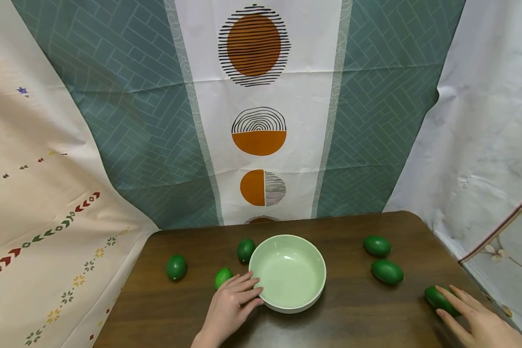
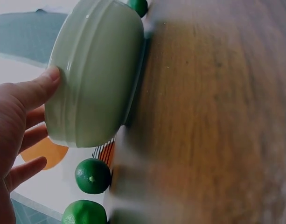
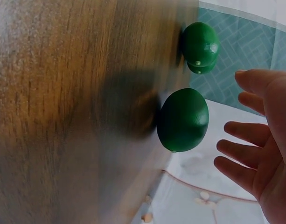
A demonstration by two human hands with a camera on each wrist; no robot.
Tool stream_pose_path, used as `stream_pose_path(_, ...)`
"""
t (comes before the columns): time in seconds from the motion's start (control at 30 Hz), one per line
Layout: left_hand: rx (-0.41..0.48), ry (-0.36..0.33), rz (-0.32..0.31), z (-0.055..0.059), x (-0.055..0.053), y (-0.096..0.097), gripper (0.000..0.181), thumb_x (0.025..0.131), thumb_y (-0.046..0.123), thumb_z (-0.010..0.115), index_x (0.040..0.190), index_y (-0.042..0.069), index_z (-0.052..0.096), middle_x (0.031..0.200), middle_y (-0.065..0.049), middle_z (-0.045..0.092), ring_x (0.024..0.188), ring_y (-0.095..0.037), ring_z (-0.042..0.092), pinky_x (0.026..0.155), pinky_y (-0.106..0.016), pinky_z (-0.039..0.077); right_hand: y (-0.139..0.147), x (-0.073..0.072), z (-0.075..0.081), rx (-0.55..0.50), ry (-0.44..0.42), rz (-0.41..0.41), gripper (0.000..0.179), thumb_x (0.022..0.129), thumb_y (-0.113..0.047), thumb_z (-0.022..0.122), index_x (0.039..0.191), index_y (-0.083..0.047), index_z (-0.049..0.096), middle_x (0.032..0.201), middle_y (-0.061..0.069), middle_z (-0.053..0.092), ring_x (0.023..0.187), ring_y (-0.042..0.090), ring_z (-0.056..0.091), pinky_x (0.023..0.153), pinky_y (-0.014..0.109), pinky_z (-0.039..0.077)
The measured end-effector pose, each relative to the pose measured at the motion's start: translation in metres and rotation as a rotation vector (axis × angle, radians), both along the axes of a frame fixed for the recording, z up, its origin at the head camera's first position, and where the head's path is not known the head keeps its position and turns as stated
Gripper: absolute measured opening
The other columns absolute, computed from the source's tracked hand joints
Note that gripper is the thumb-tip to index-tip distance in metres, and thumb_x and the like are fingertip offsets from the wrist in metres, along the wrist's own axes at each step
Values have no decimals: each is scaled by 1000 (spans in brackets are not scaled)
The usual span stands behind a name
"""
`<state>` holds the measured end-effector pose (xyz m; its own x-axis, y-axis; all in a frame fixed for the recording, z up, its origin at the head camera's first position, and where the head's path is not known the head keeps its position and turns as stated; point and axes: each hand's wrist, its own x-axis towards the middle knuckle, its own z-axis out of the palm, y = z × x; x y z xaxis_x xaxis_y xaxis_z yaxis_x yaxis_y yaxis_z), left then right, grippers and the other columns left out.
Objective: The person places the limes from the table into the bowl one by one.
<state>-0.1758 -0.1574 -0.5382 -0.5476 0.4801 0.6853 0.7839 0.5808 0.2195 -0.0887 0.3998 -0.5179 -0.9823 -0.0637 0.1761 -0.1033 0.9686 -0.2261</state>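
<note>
Pale green bowl [image 1: 288, 273] on the brown table [image 1: 352, 321], left hand [image 1: 232, 302] touching its rim.
Left fingers fairly straight; right hand [image 1: 478, 319], fingers spread, hovers by a lime [image 3: 182, 120], seemingly not touching.

The head view looks forward and down over the table [image 1: 343, 316], shared by close, sideways wrist views.

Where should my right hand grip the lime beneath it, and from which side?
Probably from above, with the right hand pinching the lime across its widest middle: it is oval, lies on its side on the table, and the hand hangs clear above it.
</note>
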Motion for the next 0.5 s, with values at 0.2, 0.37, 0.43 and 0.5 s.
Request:
stream_pose_path(0.2, -1, -37, 3, 2, 0, 0, 30, 82, 28, 94, 109, 15, 87, 122, -5, 79, 123, -25, 72, 97, -57, 61, 0, -1, -1, -30, 30, 10, 57, 98, -26, 80, 138, 9, 60, 131, 55, 50, 84, 59, 69, 61, 63, 60)
stream_pose_path(0.37, 3, -56, 3, 1, -1, 0, 31, 81, 28, 93, 108, 15, 87, 121, -5, 79, 123, -25, 72, 95, -57, 61, 1, -3, -2, -33, 24, -3, 58, 99, -27, 80, 139, 10, 60, 131, 56, 49, 85, 61, 68, 61, 64, 60)
stream_pose_path(0.43, 5, -61, 4, 0, -1, 0, 31, 81, 28, 93, 108, 15, 88, 121, -5, 79, 123, -25, 72, 95, -57, 62, 2, -5, -3, -30, 17, -9, 59, 99, -28, 79, 140, 10, 59, 131, 56, 48, 90, 65, 66, 63, 68, 59)
stream_pose_path(0.5, 8, -64, 6, 0, -1, 0, 31, 81, 28, 93, 108, 14, 88, 120, -5, 79, 122, -25, 72, 94, -58, 62, 4, -7, -4, -27, 5, -14, 60, 100, -29, 79, 140, 11, 59, 132, 56, 48, 96, 70, 63, 65, 71, 58)
